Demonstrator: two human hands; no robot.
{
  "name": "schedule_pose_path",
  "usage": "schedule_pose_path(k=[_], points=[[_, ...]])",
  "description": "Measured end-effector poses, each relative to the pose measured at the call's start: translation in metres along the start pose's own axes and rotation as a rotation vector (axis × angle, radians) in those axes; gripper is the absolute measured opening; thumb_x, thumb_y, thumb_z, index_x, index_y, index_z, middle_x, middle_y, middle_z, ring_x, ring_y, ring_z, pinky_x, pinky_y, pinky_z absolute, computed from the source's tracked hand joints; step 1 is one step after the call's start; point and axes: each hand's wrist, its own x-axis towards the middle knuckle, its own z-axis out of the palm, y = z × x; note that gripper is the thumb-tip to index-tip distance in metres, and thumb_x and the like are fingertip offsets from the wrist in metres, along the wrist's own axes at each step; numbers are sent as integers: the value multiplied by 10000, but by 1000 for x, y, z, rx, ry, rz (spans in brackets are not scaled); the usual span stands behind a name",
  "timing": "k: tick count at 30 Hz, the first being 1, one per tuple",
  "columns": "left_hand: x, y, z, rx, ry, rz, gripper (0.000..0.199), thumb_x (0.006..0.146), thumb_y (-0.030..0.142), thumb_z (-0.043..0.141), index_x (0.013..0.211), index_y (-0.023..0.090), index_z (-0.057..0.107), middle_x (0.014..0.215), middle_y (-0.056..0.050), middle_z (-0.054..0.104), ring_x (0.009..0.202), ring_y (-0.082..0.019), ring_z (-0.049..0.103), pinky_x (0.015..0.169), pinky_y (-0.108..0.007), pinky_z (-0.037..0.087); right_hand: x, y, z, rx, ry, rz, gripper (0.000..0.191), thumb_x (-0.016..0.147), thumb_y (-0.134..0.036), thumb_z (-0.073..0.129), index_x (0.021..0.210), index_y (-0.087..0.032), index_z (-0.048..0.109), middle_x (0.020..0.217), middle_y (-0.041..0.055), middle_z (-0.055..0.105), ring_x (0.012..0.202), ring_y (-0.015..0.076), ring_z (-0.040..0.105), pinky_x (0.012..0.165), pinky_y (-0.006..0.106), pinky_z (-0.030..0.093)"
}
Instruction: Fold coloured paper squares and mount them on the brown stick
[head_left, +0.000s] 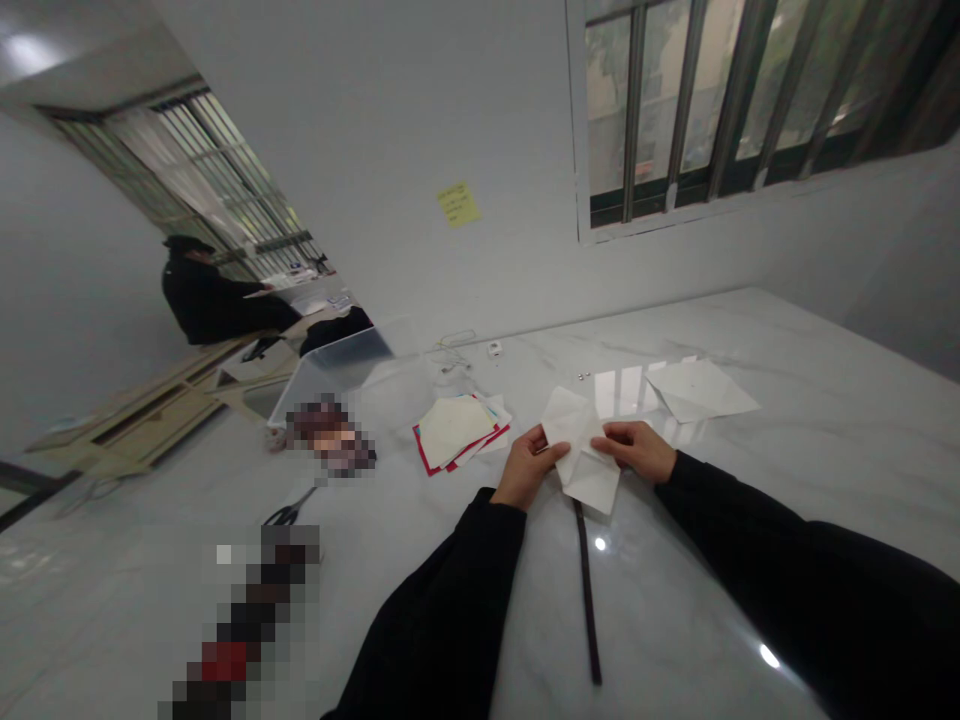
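Both hands hold a folded piece of white paper [579, 440] above the marble-patterned table. My left hand [529, 466] pinches its left edge, thumb on top. On the opposite edge, my right hand [636, 449] grips it between thumb and fingers. Creases and overlapping flaps show on the paper. Just below it, a thin dark strip [588, 600] lies on the table, its upper end hidden under the paper. To the left sits a stack of cream, red and white paper sheets [457, 428]. Another white sheet [701, 389] lies flat to the right.
Scissors [283, 514] lie at the left, near two pixelated areas. A clear plastic box [337, 370] stands behind them. Small white items [494, 349] and a cable sit by the wall, which bears a yellow sticky note [458, 204]. A person in black [206, 295] sits at the far left.
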Motion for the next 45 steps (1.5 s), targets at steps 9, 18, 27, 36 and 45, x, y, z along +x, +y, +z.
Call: schedule_pose_path(k=[9, 18, 27, 36, 45], points=[[2, -1, -1, 135, 14, 43, 545, 629, 316, 835, 1101, 104, 663, 1140, -162, 694, 988, -276, 673, 902, -409, 506, -1, 4, 1, -80, -67, -19, 475, 720, -556, 710, 920, -125, 731, 875, 72, 756, 787, 240, 702, 701, 326, 548], [0, -4, 1, 183, 31, 39, 509, 639, 327, 828, 1064, 99, 668, 1107, -161, 705, 932, -263, 686, 856, -386, 522, -6, -3, 2, -109, -90, -21, 512, 720, -570, 702, 960, -119, 734, 917, 85, 759, 799, 239, 707, 716, 333, 553], [-3, -6, 3, 250, -7, 90, 459, 677, 309, 802, 1061, 97, 666, 1105, -156, 705, 941, -252, 678, 829, -346, 519, -7, -6, -1, -238, -152, -18, 526, 732, -581, 684, 936, -99, 743, 861, 89, 758, 736, 225, 694, 654, 314, 535], [-5, -5, 6, 229, -3, 65, 484, 639, 311, 826, 1044, 100, 667, 1075, -150, 714, 920, -258, 683, 824, -367, 528, -9, -8, 1, -270, -118, -29, 522, 740, -596, 671, 905, -109, 761, 864, 93, 761, 750, 246, 700, 687, 341, 547], [-9, -1, 11, 237, -68, 80, 533, 658, 383, 812, 1097, 114, 674, 1113, -151, 702, 948, -262, 679, 853, -368, 522, -12, -13, 6, -338, -38, -101, 487, 689, -576, 720, 851, -119, 773, 840, 106, 764, 772, 288, 696, 673, 367, 546]])
